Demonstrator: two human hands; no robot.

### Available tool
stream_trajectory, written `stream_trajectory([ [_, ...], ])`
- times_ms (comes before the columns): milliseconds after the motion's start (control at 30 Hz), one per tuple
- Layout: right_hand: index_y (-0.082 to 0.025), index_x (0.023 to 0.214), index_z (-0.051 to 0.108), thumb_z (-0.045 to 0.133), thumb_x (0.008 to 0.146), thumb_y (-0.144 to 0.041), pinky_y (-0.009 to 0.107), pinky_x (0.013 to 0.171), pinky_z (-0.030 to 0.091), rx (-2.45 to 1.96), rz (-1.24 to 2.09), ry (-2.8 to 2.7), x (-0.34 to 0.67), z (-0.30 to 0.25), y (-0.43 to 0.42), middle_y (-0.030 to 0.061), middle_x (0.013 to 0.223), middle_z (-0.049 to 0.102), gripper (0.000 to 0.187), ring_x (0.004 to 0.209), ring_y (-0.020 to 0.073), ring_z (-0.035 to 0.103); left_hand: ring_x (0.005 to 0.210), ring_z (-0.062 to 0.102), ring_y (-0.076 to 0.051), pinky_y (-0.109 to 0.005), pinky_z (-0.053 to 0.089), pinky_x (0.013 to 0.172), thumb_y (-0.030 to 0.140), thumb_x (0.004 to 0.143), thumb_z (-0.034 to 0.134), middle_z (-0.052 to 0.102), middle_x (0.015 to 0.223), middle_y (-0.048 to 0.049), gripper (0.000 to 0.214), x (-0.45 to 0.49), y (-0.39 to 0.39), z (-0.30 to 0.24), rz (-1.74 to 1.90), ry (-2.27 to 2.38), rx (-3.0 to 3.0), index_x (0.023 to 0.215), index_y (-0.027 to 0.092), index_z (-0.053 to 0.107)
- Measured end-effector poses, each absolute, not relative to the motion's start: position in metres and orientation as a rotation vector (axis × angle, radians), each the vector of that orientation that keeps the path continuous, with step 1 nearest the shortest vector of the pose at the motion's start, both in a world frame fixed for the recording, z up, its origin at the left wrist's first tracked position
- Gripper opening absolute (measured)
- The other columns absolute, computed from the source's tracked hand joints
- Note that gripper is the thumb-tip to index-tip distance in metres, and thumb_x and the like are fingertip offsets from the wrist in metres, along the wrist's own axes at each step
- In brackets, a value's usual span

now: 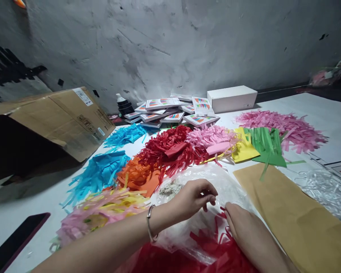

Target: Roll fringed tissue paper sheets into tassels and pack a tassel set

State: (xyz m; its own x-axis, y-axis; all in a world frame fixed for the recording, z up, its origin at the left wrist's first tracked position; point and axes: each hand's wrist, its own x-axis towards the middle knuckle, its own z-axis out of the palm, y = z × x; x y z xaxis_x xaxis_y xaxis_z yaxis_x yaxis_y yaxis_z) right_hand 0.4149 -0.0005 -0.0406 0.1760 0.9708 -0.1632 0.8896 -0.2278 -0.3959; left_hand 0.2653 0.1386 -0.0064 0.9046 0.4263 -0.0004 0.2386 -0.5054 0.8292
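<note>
My left hand point(200, 195), with a bracelet point(150, 223) on its wrist, hovers over a clear plastic bag point(184, 239). Its fingers are curled in a pinch, thumb tip close to index tip; anything between them is too small to make out. Just to the right, my right hand point(241, 222) pinches a narrow red tissue paper strip point(223, 209), whose end pokes out past the fingertips. Below both hands a heap of red tissue paper point(165, 259) fills the bottom edge, partly under the plastic.
Fringed tissue bundles in blue point(102, 170), orange point(140, 176), red point(173, 146), pink point(211, 138), yellow point(244, 146) and green point(268, 146) lie ahead. Behind are printed flat boxes point(161, 104) and a white box point(231, 98). A carton point(65, 117), phone point(18, 242) and brown paper point(295, 212) flank them.
</note>
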Motion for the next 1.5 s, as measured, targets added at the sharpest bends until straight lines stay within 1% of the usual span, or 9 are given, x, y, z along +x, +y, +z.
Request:
stream_trajectory([
  [133, -0.024, 0.086, 0.058, 0.037, 0.103, -0.021, 0.024, 0.061, 0.040, -1.971, 0.653, -1.879, 0.411, -0.023, -0.009, -0.0015, 0.079, 0.067, 0.028, 0.068, 0.0137, 0.065, 0.074, 0.072, -0.019, -0.028, 0.058, 0.061, 0.039, 0.092, 0.066, 0.072, 0.080, -0.0095, 0.031, 0.246, 0.118, 0.018, 0.326, 0.508, 1.732, 0.098, 0.009, 0.069],
  [233, -0.024, 0.092, 0.058, 0.033, 0.107, -0.027, 0.022, 0.066, 0.045, -1.604, 0.546, -1.820, 0.406, -0.004, -0.021, -0.0021, 0.083, 0.066, 0.029, 0.072, 0.0117, 0.064, 0.069, 0.069, -0.016, -0.027, 0.057, 0.065, 0.037, 0.071, 0.088, 0.075, 0.079, -0.0077, 0.032, 0.228, 0.099, 0.033, 0.391, 0.576, 1.277, 0.087, 0.011, 0.077],
  [300, -0.024, 0.093, 0.058, 0.035, 0.106, -0.026, 0.021, 0.067, 0.047, -1.440, 0.423, -1.817, 0.400, 0.009, -0.030, -0.0015, 0.082, 0.065, 0.026, 0.073, 0.0115, 0.065, 0.065, 0.068, -0.014, -0.025, 0.056, 0.064, 0.033, 0.066, 0.092, 0.075, 0.076, -0.0063, 0.030, 0.216, 0.085, 0.038, 0.442, 0.598, 1.155, 0.083, 0.012, 0.080],
  [567, -0.023, 0.086, 0.053, 0.040, 0.102, -0.016, 0.020, 0.056, 0.043, -1.378, 0.105, -2.069, 0.362, 0.025, -0.057, -0.0026, 0.073, 0.060, 0.021, 0.062, 0.0109, 0.061, 0.060, 0.066, -0.011, -0.022, 0.055, 0.062, 0.031, 0.067, 0.092, 0.074, 0.068, -0.0023, 0.027, 0.187, 0.032, 0.036, 0.664, 0.615, 1.072, 0.082, 0.014, 0.077],
  [700, -0.023, 0.082, 0.051, 0.044, 0.099, -0.015, 0.022, 0.051, 0.039, -1.366, 0.017, -2.152, 0.350, 0.029, -0.073, -0.0037, 0.069, 0.059, 0.020, 0.057, 0.0103, 0.059, 0.063, 0.067, -0.012, -0.020, 0.055, 0.063, 0.015, 0.074, 0.082, 0.073, 0.071, -0.0016, 0.011, 0.172, 0.008, 0.030, 0.800, 0.601, 1.212, 0.084, 0.015, 0.077],
  [867, -0.023, 0.083, 0.053, 0.044, 0.099, -0.015, 0.022, 0.051, 0.040, -1.417, 0.113, -2.169, 0.333, 0.034, -0.088, -0.0038, 0.071, 0.062, 0.019, 0.059, 0.0105, 0.062, 0.072, 0.070, -0.012, -0.017, 0.056, 0.067, -0.004, 0.075, 0.066, 0.074, 0.083, -0.0028, 0.030, 0.156, -0.014, 0.025, 0.967, 0.542, 1.465, 0.092, 0.018, 0.078],
  [1200, -0.024, 0.091, 0.053, 0.034, 0.107, -0.024, 0.020, 0.060, 0.050, -1.263, 0.187, -2.039, 0.316, 0.021, -0.095, -0.0030, 0.076, 0.067, 0.025, 0.065, 0.0106, 0.067, 0.076, 0.071, -0.016, -0.020, 0.055, 0.071, 0.002, 0.078, 0.073, 0.078, 0.083, -0.0060, 0.022, 0.136, -0.022, 0.012, 1.013, 0.571, 1.699, 0.091, 0.018, 0.079],
  [1367, -0.024, 0.093, 0.053, 0.031, 0.108, -0.023, 0.018, 0.062, 0.050, -1.260, 0.218, -2.026, 0.312, 0.019, -0.097, -0.0031, 0.078, 0.067, 0.026, 0.067, 0.0093, 0.067, 0.074, 0.066, -0.016, -0.022, 0.051, 0.069, 0.013, 0.076, 0.080, 0.073, 0.077, -0.0045, 0.004, 0.131, -0.021, 0.019, 0.923, 0.661, 1.571, 0.075, 0.016, 0.077],
  [1500, -0.022, 0.100, 0.055, 0.038, 0.107, -0.027, 0.020, 0.060, 0.048, -1.230, 0.057, -2.092, 0.306, 0.010, -0.097, -0.0008, 0.080, 0.065, 0.019, 0.067, 0.0110, 0.065, 0.067, 0.059, -0.013, -0.022, 0.046, 0.064, 0.017, 0.073, 0.080, 0.067, 0.070, -0.0024, 0.011, 0.125, -0.020, 0.018, 0.800, 0.704, 1.487, 0.067, 0.014, 0.072],
])
